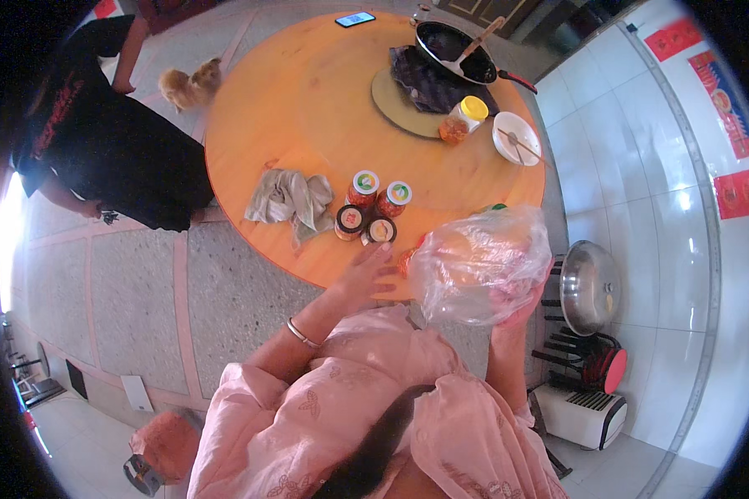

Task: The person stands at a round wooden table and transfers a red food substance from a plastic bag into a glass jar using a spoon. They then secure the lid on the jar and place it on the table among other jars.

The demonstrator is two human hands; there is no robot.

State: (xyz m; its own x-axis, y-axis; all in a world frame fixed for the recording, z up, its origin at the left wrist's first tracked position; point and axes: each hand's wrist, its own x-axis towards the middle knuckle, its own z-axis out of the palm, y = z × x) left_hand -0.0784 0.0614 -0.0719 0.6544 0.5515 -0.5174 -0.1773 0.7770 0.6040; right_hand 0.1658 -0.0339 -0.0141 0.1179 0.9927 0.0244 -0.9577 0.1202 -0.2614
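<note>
A clear plastic bag (474, 262) hangs over the table's near right edge, with my right hand (518, 299) gripping it, partly seen through the film. My left hand (365, 274) is empty, its fingers spread over the table edge. Just beyond its fingertips stand two jars with dark-rimmed lids (349, 219). Touching or close behind them are two jars of red contents with white-and-green lids (366, 183). Left of these lies a crumpled greyish cloth (287, 198). Something red (406, 262) and a green item (498, 207) are mostly hidden by the bag.
The round wooden table (274, 106) also holds a black wok (443, 47) with a spatula, a yellow-lidded jar (465, 118), a white bowl (512, 134) with chopsticks and a phone (354, 19). A person (112, 131) stands left, near a small dog (184, 86). A steel lid (590, 287) is at right.
</note>
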